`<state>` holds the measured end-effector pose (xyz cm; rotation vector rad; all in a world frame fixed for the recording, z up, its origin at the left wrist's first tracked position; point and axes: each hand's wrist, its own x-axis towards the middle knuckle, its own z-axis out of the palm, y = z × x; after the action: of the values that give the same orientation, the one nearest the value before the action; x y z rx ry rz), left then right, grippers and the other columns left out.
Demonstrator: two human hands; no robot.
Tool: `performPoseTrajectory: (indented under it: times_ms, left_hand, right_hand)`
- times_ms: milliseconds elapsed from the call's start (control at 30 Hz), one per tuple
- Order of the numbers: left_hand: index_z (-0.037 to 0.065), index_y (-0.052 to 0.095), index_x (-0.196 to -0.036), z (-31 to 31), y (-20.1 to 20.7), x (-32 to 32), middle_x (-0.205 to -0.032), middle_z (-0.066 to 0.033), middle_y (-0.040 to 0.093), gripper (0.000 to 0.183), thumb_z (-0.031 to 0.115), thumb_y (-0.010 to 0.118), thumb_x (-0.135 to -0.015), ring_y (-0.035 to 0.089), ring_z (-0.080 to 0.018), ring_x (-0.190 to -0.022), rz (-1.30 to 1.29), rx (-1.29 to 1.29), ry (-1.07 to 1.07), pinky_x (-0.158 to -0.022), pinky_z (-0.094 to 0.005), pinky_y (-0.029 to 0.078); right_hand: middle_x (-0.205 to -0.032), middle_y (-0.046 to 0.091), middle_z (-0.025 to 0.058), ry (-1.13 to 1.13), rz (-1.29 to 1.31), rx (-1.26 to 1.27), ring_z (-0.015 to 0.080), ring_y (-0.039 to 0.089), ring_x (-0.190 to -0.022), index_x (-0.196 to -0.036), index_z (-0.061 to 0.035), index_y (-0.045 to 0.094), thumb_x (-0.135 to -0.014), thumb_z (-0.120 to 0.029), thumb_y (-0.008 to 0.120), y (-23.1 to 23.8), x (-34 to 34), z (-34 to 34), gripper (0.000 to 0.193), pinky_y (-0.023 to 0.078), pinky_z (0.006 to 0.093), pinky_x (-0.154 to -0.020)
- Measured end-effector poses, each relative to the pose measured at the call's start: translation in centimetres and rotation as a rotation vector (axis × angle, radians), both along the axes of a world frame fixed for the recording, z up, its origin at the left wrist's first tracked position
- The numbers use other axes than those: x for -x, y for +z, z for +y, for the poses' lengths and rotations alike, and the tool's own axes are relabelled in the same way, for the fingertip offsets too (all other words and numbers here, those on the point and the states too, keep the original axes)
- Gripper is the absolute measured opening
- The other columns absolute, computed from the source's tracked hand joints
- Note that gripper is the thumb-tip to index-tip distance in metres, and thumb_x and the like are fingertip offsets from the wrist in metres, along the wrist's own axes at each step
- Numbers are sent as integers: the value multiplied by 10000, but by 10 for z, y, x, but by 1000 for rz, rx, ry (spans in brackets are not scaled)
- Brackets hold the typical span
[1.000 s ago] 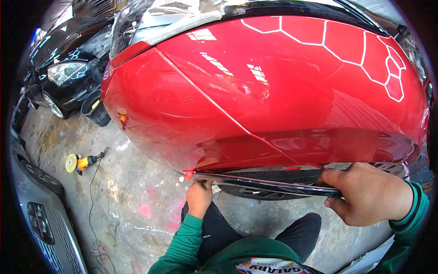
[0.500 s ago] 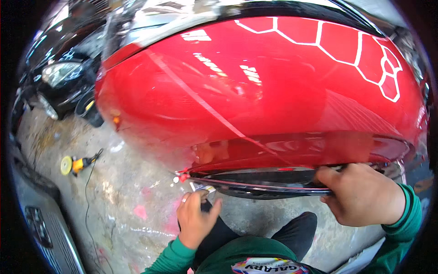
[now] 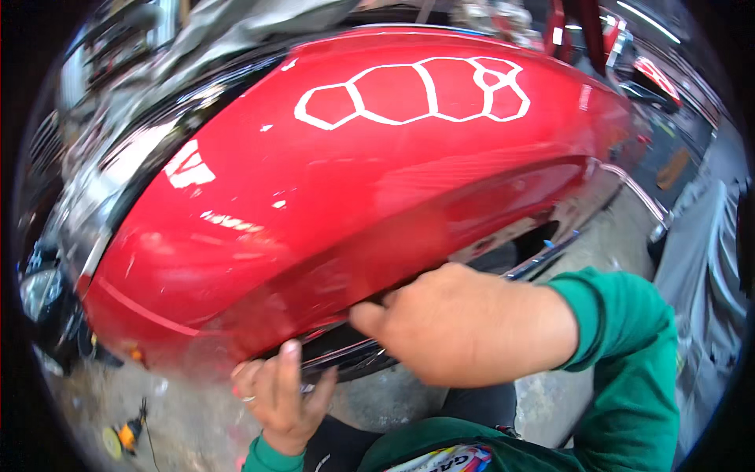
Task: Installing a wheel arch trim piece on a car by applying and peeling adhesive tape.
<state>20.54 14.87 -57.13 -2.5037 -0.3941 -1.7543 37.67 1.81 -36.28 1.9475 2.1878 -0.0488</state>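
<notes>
A large glossy red car body panel (image 3: 314,181) fills the middle, with white honeycomb outlines (image 3: 425,94) on its upper part. Along its lower edge runs a long dark trim strip (image 3: 535,263), with a dark gap between the two. My right hand (image 3: 464,326) is closed around the middle of this strip, thumb toward the left; its other fingertips are hidden. Near the strip's left end is my left hand (image 3: 283,393), fingers apart and pointing up, close to the panel's lower edge. Whether its fingertips touch the edge is unclear.
A yellow corded polisher (image 3: 126,436) lies on the concrete floor at the lower left. Grey sheeting (image 3: 704,275) hangs at the right. Part of a black car (image 3: 47,299) stands at the left, and grey cloth (image 3: 236,35) lies behind the red panel.
My view has swung to the right along the panel, bringing the honeycomb outlines toward the middle. Relative to the panel, my left hand has come closer to my right hand and the strip.
</notes>
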Motion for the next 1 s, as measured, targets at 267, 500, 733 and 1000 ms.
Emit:
performPoseTrajectory:
  times_ms: [267, 500, 733, 1000]
  left_hand:
    - [-3, 719, -1262, 16, 0, 10, -1041, -142, 683, 636, 381, 910, -792, 623, -331, -917, -70, -66, 102, -865, -426, 513]
    - [-20, 696, -1279, 11, 12, 7, -1066, -151, 696, 679, 374, 918, -773, 636, -334, -933, -82, -85, 158, -873, -441, 514]
    - [-22, 681, -1301, 11, 8, 5, -1056, -157, 701, 720, 414, 915, -778, 638, -343, -933, -72, -123, 214, -875, -445, 511]
    - [-3, 686, -1298, 14, 3, 3, -1070, -163, 702, 728, 486, 887, -797, 631, -347, -945, -98, -157, 367, -884, -448, 504]
  right_hand:
    - [-1419, 568, 215, 38, -55, -873, 398, 575, -1274, -1409, -77, 579, -794, -163, 777, -47, -50, -96, 652, 444, 588, -1049]
    - [-1543, 427, 282, -596, -318, -1400, 486, 421, -1425, -1538, -45, 411, -704, -150, 909, -132, -136, -165, 978, 352, 573, -1177]
    - [-1553, 450, 248, -530, -278, -1509, 452, 463, -1421, -1552, -55, 426, -656, -41, 898, -134, -185, -155, 1013, 388, 503, -1182]
    - [-1527, 480, 238, -437, -244, -1505, 437, 475, -1415, -1539, -43, 470, -684, 14, 834, -115, -196, -136, 931, 382, 491, -1185]
